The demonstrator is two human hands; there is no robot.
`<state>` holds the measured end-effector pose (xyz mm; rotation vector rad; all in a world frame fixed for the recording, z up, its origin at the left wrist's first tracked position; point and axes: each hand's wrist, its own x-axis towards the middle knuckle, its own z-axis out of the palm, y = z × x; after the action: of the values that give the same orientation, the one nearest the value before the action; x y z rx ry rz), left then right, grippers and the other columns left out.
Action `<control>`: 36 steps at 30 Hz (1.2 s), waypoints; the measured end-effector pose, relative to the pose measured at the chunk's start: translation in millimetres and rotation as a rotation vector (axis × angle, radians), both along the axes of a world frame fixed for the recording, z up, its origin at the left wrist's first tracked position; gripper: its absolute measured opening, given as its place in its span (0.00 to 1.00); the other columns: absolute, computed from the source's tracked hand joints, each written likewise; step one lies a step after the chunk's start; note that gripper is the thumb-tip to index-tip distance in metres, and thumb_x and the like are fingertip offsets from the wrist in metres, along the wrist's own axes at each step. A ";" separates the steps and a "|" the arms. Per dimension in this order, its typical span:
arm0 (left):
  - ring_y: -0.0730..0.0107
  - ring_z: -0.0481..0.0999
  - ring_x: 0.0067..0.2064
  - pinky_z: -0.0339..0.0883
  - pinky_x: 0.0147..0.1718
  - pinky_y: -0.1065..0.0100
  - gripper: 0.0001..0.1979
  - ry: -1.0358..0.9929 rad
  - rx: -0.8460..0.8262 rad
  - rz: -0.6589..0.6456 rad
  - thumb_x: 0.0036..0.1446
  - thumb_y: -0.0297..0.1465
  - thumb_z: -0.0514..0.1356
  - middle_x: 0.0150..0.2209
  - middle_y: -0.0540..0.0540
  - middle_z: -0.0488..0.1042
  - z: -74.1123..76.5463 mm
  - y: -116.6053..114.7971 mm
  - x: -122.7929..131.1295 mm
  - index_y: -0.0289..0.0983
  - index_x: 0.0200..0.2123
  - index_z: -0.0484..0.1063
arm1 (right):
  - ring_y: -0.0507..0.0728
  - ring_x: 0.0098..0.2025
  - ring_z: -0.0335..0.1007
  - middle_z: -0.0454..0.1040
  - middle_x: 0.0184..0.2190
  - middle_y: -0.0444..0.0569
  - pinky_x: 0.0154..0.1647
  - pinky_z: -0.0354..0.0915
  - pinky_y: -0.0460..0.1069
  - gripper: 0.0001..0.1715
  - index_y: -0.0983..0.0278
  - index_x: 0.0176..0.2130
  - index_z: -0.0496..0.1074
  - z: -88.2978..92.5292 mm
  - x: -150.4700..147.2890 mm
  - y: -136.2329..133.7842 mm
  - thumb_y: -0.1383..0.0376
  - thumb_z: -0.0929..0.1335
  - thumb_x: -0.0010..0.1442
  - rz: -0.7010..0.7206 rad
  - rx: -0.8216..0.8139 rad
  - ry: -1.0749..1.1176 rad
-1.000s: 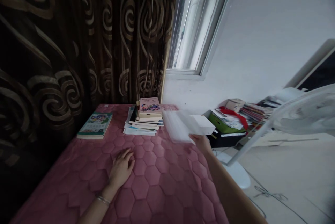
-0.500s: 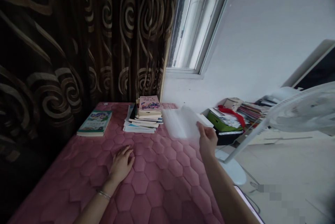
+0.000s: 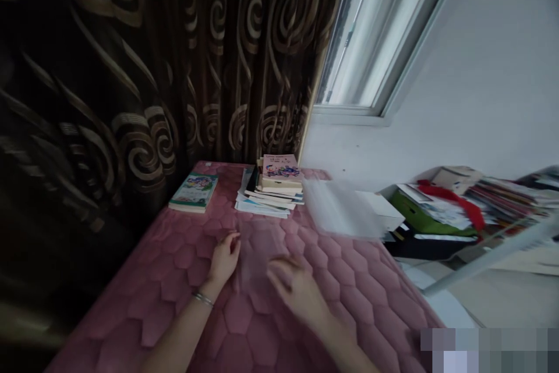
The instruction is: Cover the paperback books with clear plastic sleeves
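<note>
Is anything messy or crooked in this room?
Yes, a bit. The book stack looks crooked: its edges don't line up, and papers at the bottom stick out leftward. Over on the right, a red strip lies across jumbled papers. The clear plastic sheet beside the left hand is too faint to judge.

Single head-worn view, looking forward and down from above the near part of the pink quilted surface (image 3: 244, 326). The left hand (image 3: 225, 258) and right hand (image 3: 303, 296) lie at close range, below the lens; the patterned curtain (image 3: 209, 70) bounds the field at left, and the window (image 3: 371, 41) stands farther off, at upper right. It leans, so the camera's exact tilt is hard to judge.
</note>
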<state>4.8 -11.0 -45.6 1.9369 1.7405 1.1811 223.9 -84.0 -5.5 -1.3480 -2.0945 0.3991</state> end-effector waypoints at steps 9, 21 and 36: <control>0.64 0.72 0.54 0.65 0.56 0.61 0.13 0.163 0.020 -0.023 0.60 0.26 0.51 0.53 0.42 0.70 1.0 -7.1 7.9 0.38 0.42 0.73 | 0.58 0.29 0.72 0.75 0.27 0.48 0.32 0.68 0.51 0.15 0.62 0.35 0.73 -47.3 29.8 21.3 0.56 0.63 0.58 -0.285 -0.039 0.225; 0.64 0.78 0.43 0.70 0.44 0.64 0.23 -0.167 -0.212 0.035 0.52 0.20 0.55 0.44 0.41 0.77 37.1 -33.1 22.9 0.34 0.53 0.62 | 0.59 0.50 0.69 0.75 0.44 0.51 0.54 0.63 0.58 0.19 0.57 0.45 0.74 -15.9 -25.3 -7.3 0.59 0.57 0.67 0.129 0.001 0.218; 0.61 0.78 0.44 0.70 0.43 0.63 0.21 -0.098 -0.229 0.219 0.55 0.23 0.55 0.43 0.41 0.77 22.0 -29.3 -46.2 0.35 0.53 0.62 | 0.56 0.31 0.71 0.77 0.30 0.44 0.35 0.68 0.51 0.28 0.61 0.53 0.71 -32.3 75.7 27.7 0.61 0.66 0.52 -0.122 -0.326 0.320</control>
<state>-41.4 -40.4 -23.6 1.5642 1.9772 1.0701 299.6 -56.4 -37.8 -1.4718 -1.7253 0.8728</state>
